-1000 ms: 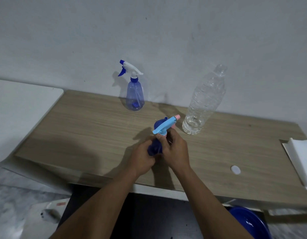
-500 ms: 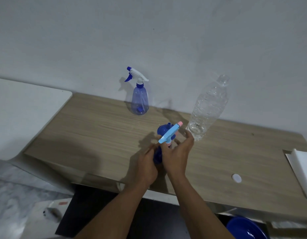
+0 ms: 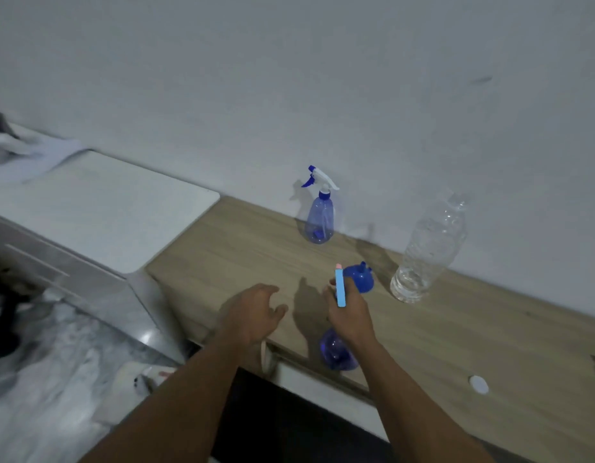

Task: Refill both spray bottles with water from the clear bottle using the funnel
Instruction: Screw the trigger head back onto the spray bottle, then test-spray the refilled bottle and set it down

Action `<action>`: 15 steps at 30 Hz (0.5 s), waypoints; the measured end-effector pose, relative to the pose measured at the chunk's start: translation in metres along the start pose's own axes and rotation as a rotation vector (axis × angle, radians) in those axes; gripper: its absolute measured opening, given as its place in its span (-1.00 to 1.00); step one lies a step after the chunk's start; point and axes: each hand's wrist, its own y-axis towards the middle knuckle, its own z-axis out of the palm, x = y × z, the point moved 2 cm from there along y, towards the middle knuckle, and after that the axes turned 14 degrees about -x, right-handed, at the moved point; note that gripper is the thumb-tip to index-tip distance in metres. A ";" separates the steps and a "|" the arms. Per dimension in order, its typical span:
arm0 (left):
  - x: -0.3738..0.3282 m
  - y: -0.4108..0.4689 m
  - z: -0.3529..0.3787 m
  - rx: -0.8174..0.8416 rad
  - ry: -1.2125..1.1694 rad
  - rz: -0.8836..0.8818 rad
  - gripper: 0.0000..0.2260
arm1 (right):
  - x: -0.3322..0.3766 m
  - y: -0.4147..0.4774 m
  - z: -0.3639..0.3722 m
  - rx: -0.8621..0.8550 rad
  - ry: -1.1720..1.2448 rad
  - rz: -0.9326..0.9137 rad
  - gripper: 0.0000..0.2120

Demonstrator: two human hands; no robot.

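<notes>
Right hand (image 3: 351, 315) grips the light-blue spray head (image 3: 340, 288), pink-tipped, lifted off the dark blue bottle (image 3: 337, 354) standing at the wood-grain desk (image 3: 456, 345) front edge, partly hidden by that forearm. Left hand (image 3: 252, 315) hovers empty, fingers loosely spread. Blue funnel (image 3: 359, 278) sits just behind, probably inverted. Ribbed clear bottle (image 3: 428, 248) and second translucent spray bottle (image 3: 320, 215) stand by the wall; white cap (image 3: 478, 384) lies right.
</notes>
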 end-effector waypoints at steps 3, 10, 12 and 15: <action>0.019 -0.001 -0.025 0.029 0.114 -0.052 -0.49 | 0.012 -0.017 0.003 0.095 -0.030 0.030 -0.81; 0.022 -0.013 -0.060 0.008 0.164 -0.075 -0.46 | 0.034 -0.053 0.003 0.216 -0.125 0.116 -0.74; 0.022 -0.017 -0.065 0.015 0.169 -0.083 -0.45 | 0.035 -0.061 0.002 0.227 -0.155 0.124 -0.72; 0.022 -0.025 -0.068 0.017 0.181 -0.097 -0.45 | 0.036 -0.067 -0.003 0.192 -0.185 0.136 -0.67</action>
